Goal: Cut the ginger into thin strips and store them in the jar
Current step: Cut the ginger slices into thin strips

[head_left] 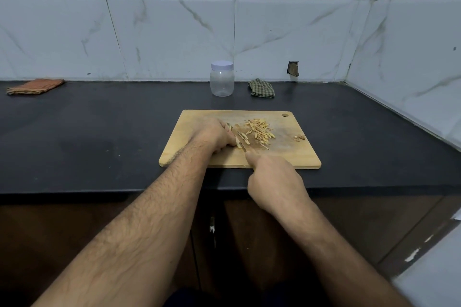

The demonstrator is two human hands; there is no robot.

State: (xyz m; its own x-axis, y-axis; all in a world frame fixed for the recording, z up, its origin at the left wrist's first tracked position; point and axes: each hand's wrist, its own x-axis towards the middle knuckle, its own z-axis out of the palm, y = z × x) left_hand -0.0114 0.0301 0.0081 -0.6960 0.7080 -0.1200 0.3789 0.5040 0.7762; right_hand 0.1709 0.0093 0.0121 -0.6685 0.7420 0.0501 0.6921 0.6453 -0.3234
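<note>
While the left hand [214, 136] presses curled fingers on one ginger piece [238, 138] on the single cutting board [224, 157], the right hand [273, 179] grips one knife [243, 146]; one strip pile [259, 131] lies beside, one lidded jar [222, 78] and two cloths [35, 86] behind on the tabletop [99, 132].

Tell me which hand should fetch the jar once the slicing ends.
Left, probably. The left hand only steadies the ginger piece, and the capped jar stands straight beyond it. The right hand grips the knife and would have to set it down first.
</note>
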